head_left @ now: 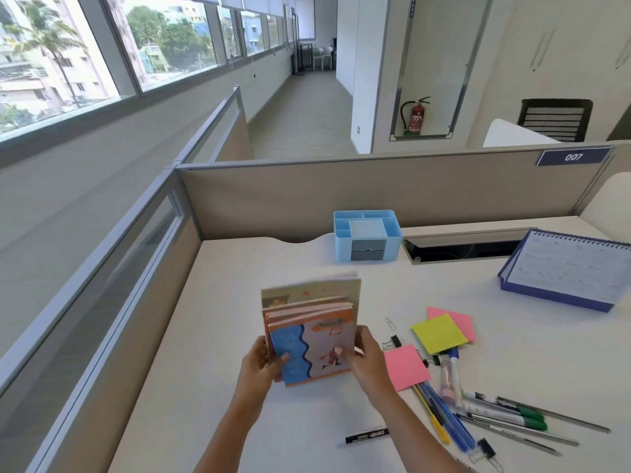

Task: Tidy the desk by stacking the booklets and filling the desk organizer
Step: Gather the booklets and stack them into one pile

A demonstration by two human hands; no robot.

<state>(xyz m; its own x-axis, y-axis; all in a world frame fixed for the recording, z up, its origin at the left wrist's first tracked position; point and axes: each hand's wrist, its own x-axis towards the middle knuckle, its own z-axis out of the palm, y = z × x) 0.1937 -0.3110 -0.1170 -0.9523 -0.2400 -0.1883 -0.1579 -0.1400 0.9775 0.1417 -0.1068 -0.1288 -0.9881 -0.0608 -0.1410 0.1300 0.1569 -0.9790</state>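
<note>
Both hands, left hand (264, 361) and right hand (367, 358), grip the booklets (309, 331) upright mid-desk (239, 268), with bare surface toward the left edge. The blue organizer (367, 235) sits at the back edge beneath the partition (341, 192).

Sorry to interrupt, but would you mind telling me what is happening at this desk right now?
A person is gathering the booklets into one bundle, with the left hand and the right hand gripping its two sides above the desk. The blue organizer at the back looks unfilled. Sticky notes, pens, markers and binder clips lie loose to the right, so the sorting has not yet begun.
</note>
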